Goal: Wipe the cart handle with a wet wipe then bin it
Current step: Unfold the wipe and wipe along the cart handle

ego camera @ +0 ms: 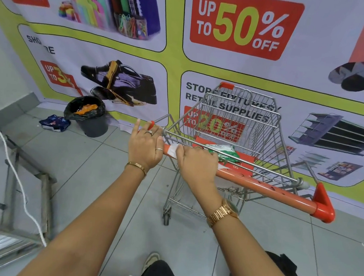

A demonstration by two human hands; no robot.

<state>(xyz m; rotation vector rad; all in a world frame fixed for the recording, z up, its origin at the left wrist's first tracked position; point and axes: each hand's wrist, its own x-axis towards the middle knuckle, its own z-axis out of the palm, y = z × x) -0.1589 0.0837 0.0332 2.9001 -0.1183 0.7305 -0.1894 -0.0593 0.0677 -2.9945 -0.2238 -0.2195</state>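
Now, left hand (145, 147): closed around the left end of the cart handle (267, 187).
Right hand (196, 164): pressing the white wet wipe (173, 150) on the handle, beside the left hand.
Bin (90, 116): on the floor, well apart at left.

The left hand (146, 146) clasps the left end of the orange cart handle (266, 189); the right hand (196, 164) presses a white wet wipe (172, 149) around it. A lined bin (88, 115) stands on the floor by the banner wall.

Wall banner (227, 62) — "UP TO 50% OFF", "RETAIL SUPPLIES"
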